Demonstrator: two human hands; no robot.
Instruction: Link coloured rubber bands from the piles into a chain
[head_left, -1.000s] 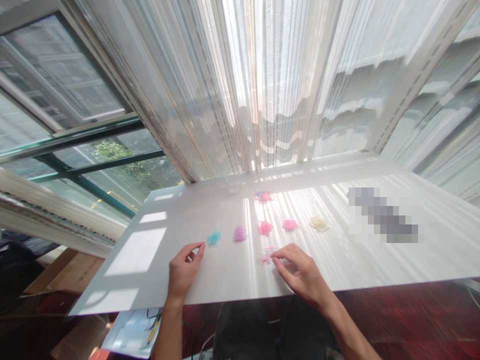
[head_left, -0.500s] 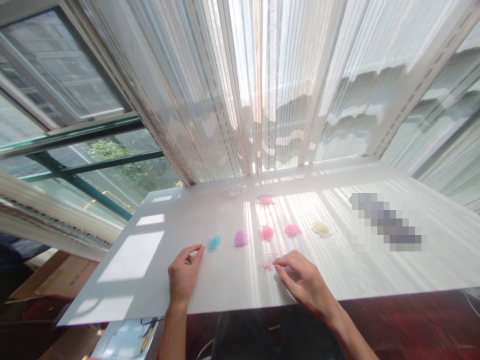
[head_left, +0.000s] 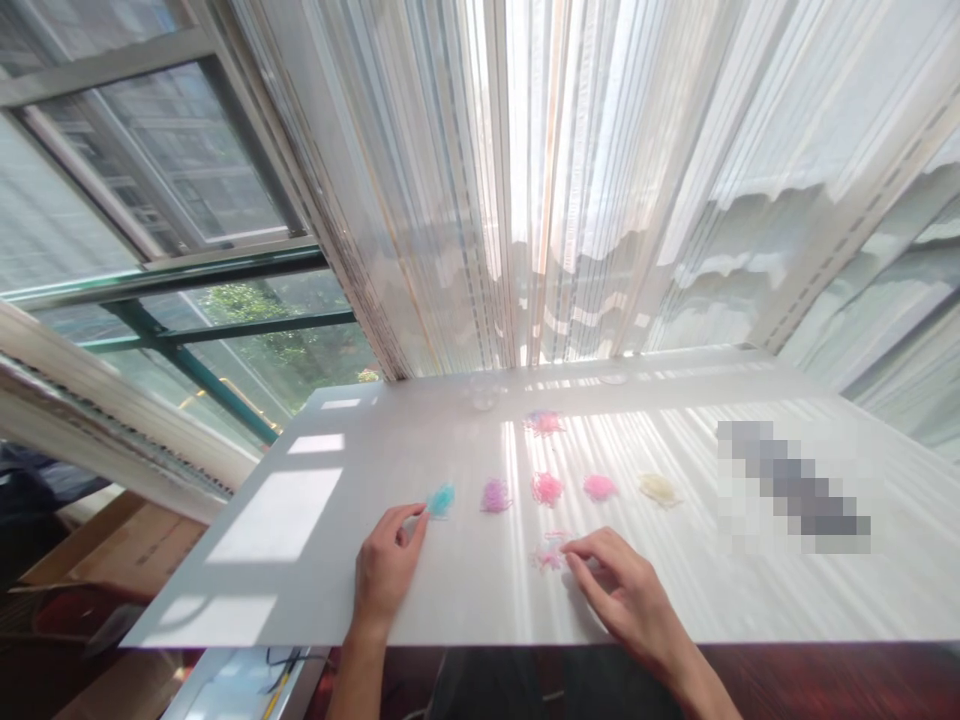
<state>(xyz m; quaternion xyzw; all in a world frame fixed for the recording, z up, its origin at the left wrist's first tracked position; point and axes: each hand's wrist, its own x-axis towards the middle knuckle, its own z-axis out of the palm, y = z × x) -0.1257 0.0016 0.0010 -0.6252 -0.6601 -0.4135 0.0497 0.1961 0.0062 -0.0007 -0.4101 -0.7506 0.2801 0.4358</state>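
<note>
My left hand (head_left: 390,562) rests at the near left edge of a teal pile (head_left: 441,498) of fine strands, perhaps small rubber bands. Its thumb and forefinger are pinched, and whatever they may hold is too small to make out. My right hand (head_left: 622,585) reaches with thumb and forefinger together to the right side of a loose mixed pink-and-pale pile (head_left: 551,552); I cannot tell what is between its fingertips. To the right of the teal pile lie a purple pile (head_left: 495,495), a red-pink pile (head_left: 547,489), a pink pile (head_left: 600,487) and a pale yellow pile (head_left: 659,489).
Farther back on the white table (head_left: 450,610) sits another mixed pink pile (head_left: 545,423). Behind it stands a clear round container (head_left: 486,396), with a clear flat disc (head_left: 613,379) near the curtain (head_left: 570,200). A pixelated dark object (head_left: 795,480) lies on the right.
The camera view has shifted, so the table sits lower in the picture. My left hand has come closer to the teal pile. My right hand stays at the mixed pile.
</note>
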